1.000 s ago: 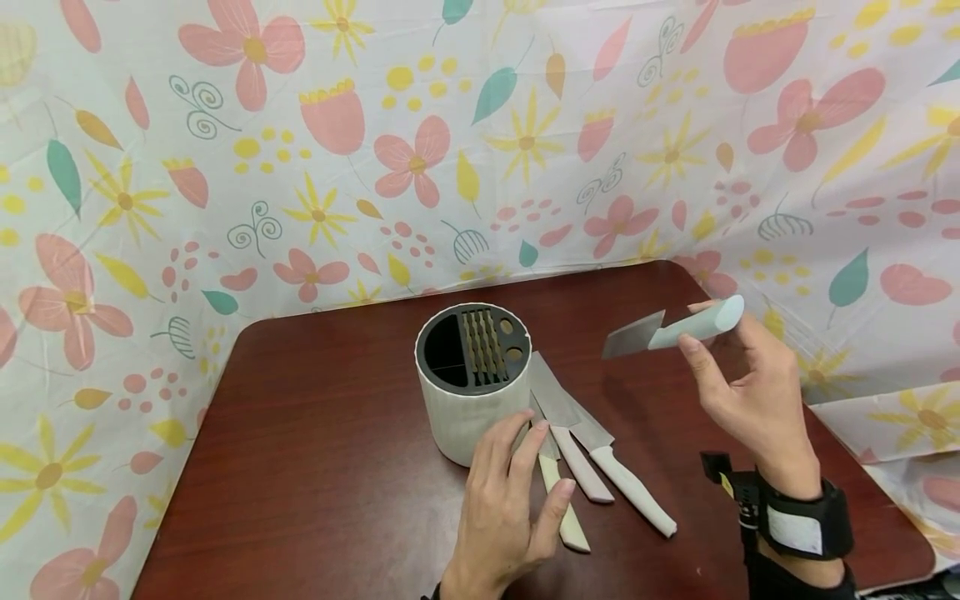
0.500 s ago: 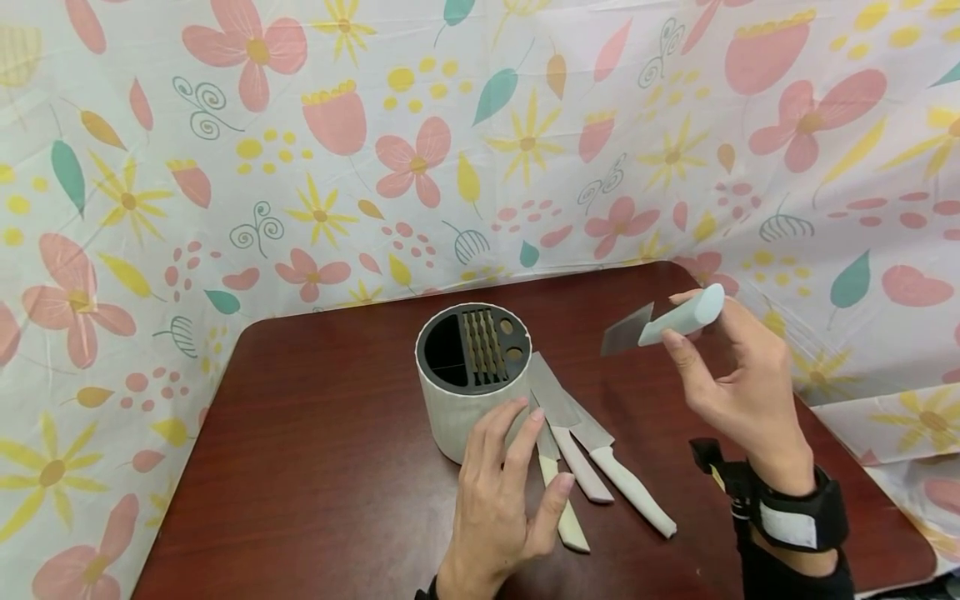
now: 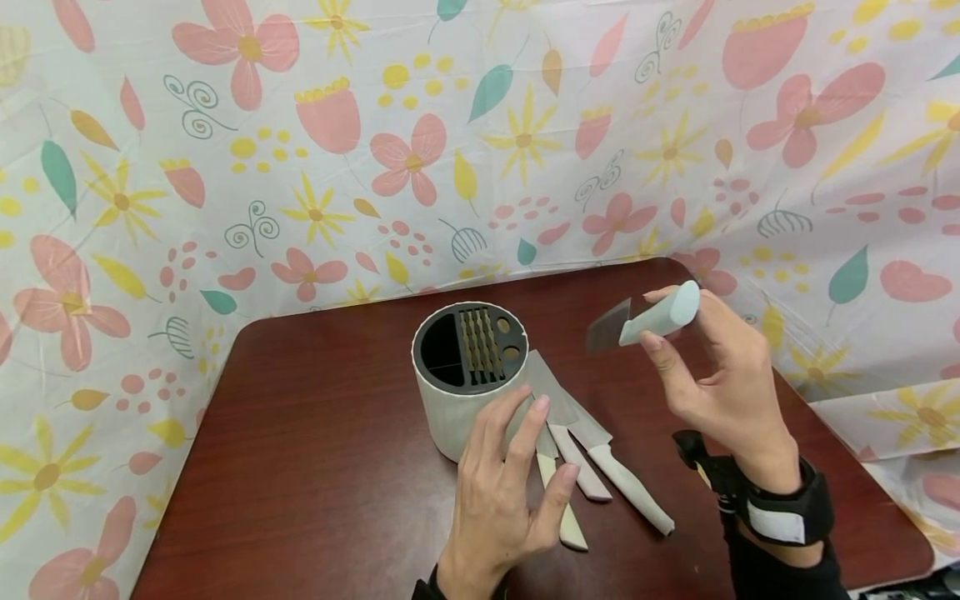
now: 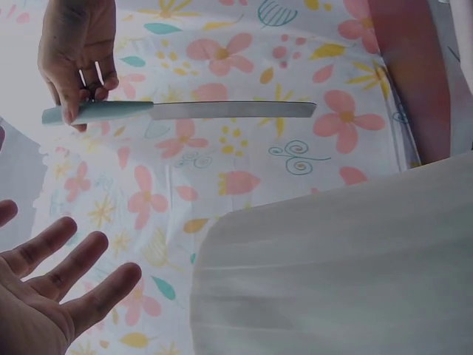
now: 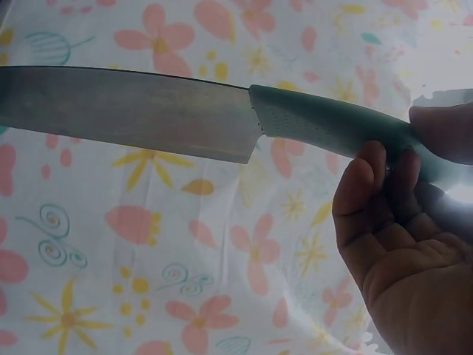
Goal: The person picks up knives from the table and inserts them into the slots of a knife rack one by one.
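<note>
In the head view my right hand pinches the pale blue handle of a kitchen knife above the right side of the table, blade pointing left. The right wrist view shows the broad blade of this knife and thumb and fingers on its handle. My left hand, fingers spread and relaxed, is at the front of a white round knife block, fingertips right at its lower wall. The block's dark top has wavy slots, round holes and a larger opening. In the left wrist view the left fingers are extended beside the block.
Right of the block, several knives lie on the brown table: a cream-handled knife, a pinkish-handled knife and a white-handled knife. A flowered cloth hangs behind the table.
My right hand has carried the blue-handled knife leftward and slightly up, closer to the knife block. My left hand has stayed nearly still at the block.
</note>
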Demonstrator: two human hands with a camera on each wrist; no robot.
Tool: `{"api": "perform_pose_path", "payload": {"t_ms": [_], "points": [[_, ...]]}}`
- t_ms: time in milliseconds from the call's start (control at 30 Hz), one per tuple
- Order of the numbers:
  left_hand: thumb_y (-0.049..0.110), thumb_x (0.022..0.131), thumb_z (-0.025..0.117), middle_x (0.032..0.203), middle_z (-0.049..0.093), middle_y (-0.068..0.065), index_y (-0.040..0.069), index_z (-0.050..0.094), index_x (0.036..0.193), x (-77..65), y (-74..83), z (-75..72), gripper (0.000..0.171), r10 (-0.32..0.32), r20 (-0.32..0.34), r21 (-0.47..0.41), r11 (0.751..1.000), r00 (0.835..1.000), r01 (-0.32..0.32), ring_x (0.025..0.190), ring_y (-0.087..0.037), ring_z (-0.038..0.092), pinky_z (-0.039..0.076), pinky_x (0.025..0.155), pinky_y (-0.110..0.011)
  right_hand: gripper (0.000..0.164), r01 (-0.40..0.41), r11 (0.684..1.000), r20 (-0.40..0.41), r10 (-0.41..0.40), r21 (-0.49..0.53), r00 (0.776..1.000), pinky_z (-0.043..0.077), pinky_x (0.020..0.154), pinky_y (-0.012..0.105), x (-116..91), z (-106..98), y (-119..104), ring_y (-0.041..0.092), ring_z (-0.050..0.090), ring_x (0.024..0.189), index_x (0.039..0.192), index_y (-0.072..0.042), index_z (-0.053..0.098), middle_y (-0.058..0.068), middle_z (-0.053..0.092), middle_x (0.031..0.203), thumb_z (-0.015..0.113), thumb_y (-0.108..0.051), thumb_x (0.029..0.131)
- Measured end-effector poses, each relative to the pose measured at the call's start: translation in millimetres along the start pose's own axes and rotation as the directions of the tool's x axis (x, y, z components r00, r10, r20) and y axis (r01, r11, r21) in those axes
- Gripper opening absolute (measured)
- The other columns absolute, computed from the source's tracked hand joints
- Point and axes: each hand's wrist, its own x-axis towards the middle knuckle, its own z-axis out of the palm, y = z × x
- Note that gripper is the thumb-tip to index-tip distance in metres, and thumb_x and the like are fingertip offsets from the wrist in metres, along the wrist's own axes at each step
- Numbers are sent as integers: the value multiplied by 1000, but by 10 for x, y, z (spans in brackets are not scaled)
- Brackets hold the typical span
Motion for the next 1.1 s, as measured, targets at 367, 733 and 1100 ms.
{"api": "perform_pose_path", "payload": {"t_ms": [367, 733, 1100], "points": [[31, 101, 53, 125, 62, -25, -6, 56, 132, 67, 5, -9, 49, -1, 0, 3, 1000, 1000, 1, 113, -34, 63, 54, 96, -41, 39, 52, 997, 75, -57, 62, 996, 46, 91, 13, 4, 104, -50, 1, 62, 96, 113, 13, 66, 15, 68, 97, 67, -23, 98], [31, 101, 54, 125, 62, -27, -7, 54, 132, 132, -45, -29, 49, -11, -23, -7, 1000, 1000, 11, 113, -36, 63, 55, 96, -43, 37, 121, 986, 115, -133, 111, 984, 47, 94, 14, 17, 223, -107, 8, 64, 97, 111, 12, 66, 15, 68, 96, 65, -24, 100], [30, 101, 53, 127, 62, -26, -4, 54, 133, 182, -55, 17, 47, -4, -34, -5, 1000, 999, 4, 113, -35, 63, 55, 95, -43, 36, 154, 984, 148, -166, 88, 975, 44, 76, 14, 50, 289, -197, 6, 55, 82, 110, 9, 67, 8, 67, 92, 63, -26, 100]]}}
